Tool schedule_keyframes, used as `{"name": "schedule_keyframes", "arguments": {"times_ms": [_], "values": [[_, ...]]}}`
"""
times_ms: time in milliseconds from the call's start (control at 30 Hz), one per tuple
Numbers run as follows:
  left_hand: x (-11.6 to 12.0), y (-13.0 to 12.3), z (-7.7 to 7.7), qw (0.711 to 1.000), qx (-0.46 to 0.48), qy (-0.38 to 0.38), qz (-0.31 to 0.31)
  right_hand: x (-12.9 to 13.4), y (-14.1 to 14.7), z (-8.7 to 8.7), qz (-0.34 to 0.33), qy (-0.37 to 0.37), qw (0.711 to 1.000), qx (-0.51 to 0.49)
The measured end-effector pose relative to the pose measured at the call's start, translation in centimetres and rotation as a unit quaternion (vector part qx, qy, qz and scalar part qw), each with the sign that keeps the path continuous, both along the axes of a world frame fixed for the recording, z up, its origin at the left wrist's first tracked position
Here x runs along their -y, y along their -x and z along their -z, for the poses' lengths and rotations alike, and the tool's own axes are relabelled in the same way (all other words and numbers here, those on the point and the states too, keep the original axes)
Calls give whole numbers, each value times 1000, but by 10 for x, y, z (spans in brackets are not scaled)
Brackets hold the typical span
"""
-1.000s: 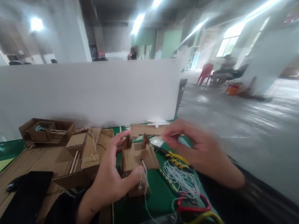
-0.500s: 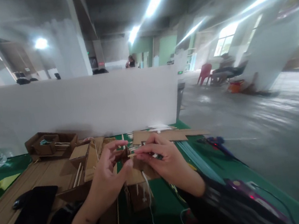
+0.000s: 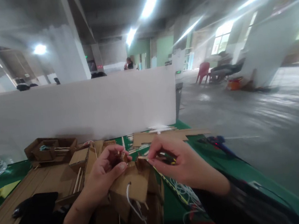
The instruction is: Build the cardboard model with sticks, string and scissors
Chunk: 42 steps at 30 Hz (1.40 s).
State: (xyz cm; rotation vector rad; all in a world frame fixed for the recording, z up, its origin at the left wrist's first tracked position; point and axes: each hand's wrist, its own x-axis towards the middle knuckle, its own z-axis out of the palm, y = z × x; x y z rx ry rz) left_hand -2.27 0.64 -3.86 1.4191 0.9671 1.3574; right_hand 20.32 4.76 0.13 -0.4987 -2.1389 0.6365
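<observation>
A small cardboard box model (image 3: 133,184) stands in front of me over the green table, with a white string coming out of a hole in its top and thin sticks below. My left hand (image 3: 109,171) has its thumb and fingers closed on a small upright cardboard piece (image 3: 123,156) at the model's far left edge. With thumb and index finger, my right hand (image 3: 177,160) pinches a short wooden stick (image 3: 143,158) beside another raised cardboard part (image 3: 140,164). Something dark and yellow shows under the right palm; whether it is held I cannot tell.
Cardboard boxes (image 3: 51,148) and loose sticks (image 3: 77,180) lie left on a cardboard sheet (image 3: 43,178). A glue gun (image 3: 217,143) lies right. White cord (image 3: 184,188) lies near my right forearm. A white partition (image 3: 82,108) stands behind; people are beyond it.
The box model has turned and tilted, showing more of its top and side. My right hand has moved right, away from my left, with the stick; my left fingers have closed in.
</observation>
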Motion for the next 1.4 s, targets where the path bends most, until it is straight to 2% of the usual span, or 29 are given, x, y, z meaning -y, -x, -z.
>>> {"name": "schedule_keyframes", "arguments": {"times_ms": [133,267,433,567,633,767,900,1000,1200,1400], "values": [[-3,7,3,999,-1,5,39,9,-1,-4,-6,-36,999,28],[-3,12,2,998,5,13,67,10,-4,-3,-21,-9,1000,12],[0,14,1,993,34,39,107,1,3,5,-13,105,988,-111],[3,14,0,993,-1,41,112,-4,9,11,-81,233,959,-136],[5,14,-2,992,-29,33,116,-4,9,13,-117,257,951,-123],[8,12,-7,990,-81,17,115,-2,9,14,-125,180,971,-98],[10,8,-9,989,-108,11,102,1,9,11,-92,41,994,-52],[10,7,-8,990,-115,4,85,3,7,5,-93,-51,994,-23],[11,3,-6,992,-109,0,67,11,1,-4,-88,-110,990,-18],[12,-1,-4,993,-112,9,36,17,6,0,-76,-149,986,-11]]}}
